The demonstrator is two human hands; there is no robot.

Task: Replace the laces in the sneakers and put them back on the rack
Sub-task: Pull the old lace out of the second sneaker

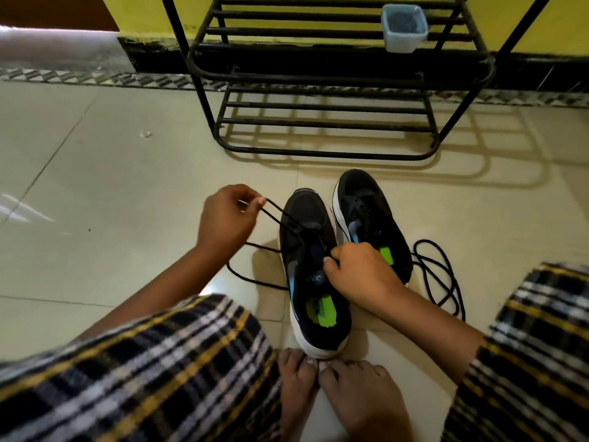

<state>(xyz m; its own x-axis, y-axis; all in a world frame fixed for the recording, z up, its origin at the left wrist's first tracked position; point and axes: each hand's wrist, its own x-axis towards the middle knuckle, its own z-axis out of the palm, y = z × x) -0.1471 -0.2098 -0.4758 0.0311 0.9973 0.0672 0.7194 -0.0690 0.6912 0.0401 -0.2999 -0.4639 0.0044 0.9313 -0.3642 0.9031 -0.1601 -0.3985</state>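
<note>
The main risk we see is uneven lacing: our left hand (228, 218) pinches a loop of the black lace (280, 218) and draws it taut toward 10 o'clock, so a hard pull could slip the short end out of its eyelet or tip the near sneaker (314, 266). Our right hand (357, 269) curls its fingers on the lace at the tongue, which should steady the shoe. That sneaker stands on the floor between both hands, heel against our toes. The far sneaker (371, 218), seemingly unlaced, sits just beside it at 1 o'clock, with a loose lace (446, 272) at 3 o'clock. The rack (318, 74) waits at 12 o'clock, well apart.
</note>
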